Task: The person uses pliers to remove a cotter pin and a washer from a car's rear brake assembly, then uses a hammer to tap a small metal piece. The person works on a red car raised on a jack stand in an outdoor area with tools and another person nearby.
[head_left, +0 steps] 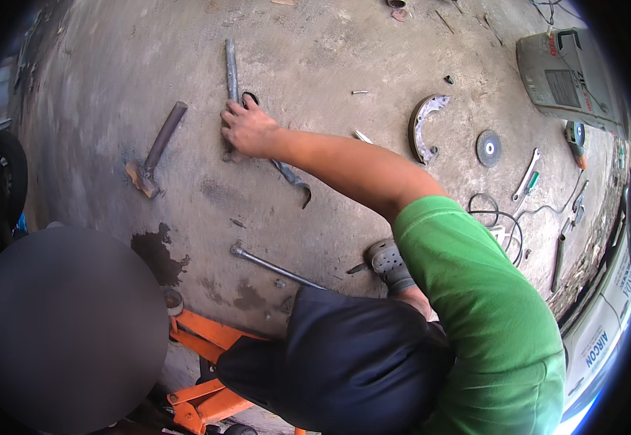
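My right hand (248,130), at the end of a bare arm in a green sleeve, reaches out over the concrete floor. Its fingers curl down around a grey metal bar (231,69); the bar's lower end shows just below the hand. A dark ring (250,97) lies against the fingers. From under the wrist a dark, flat metal piece with a hooked end (293,183) sticks out; whether the hand touches it is hidden. Left of the hand lies a hammer (157,156) with a brown handle. My left hand is out of view.
An orange floor jack (210,335) and a long-handled socket wrench (275,267) are near my legs. Rightward lie a brake shoe (422,129), a grinding disc (488,148), a combination wrench (526,174), cables, an angle grinder (578,145) and a grey machine case (569,76). Another person's blurred head (69,330) fills the lower left.
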The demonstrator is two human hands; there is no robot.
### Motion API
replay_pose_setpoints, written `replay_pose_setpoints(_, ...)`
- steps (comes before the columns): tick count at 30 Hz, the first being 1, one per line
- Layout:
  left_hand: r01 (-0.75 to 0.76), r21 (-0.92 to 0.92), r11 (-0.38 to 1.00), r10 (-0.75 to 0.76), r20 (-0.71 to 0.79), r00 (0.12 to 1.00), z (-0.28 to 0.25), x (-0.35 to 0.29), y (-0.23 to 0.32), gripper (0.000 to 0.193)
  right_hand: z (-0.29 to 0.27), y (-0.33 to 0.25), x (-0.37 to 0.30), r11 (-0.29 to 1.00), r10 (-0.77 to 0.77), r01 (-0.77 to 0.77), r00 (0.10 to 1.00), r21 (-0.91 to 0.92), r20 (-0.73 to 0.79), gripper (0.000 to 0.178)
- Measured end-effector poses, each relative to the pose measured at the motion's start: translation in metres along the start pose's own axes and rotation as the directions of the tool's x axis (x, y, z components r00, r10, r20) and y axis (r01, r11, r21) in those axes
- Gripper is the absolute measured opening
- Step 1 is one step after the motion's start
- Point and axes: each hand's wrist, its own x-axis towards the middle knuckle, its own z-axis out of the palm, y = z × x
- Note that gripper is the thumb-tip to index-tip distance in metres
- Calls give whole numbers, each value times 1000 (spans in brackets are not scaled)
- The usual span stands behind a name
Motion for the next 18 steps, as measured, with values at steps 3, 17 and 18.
replay_pose_setpoints(3, 52, -44, 998, -52, 10, 999, 9, -7, 17, 51, -11, 18, 26, 990, -23, 40, 991, -134, 131, 26)
replay_pose_setpoints(17, 26, -72, 997, -26, 4, 1000, 18, -8, 24, 50, -67, -23, -158, 770, 344, -401, 916, 496, 207, 36)
replay_pose_setpoints(18, 24, -82, 996, -24, 0, 1000, 17, -8, 21, 50, -71, -12, -174, 661, 380, -562, 822, 497, 424, 47)
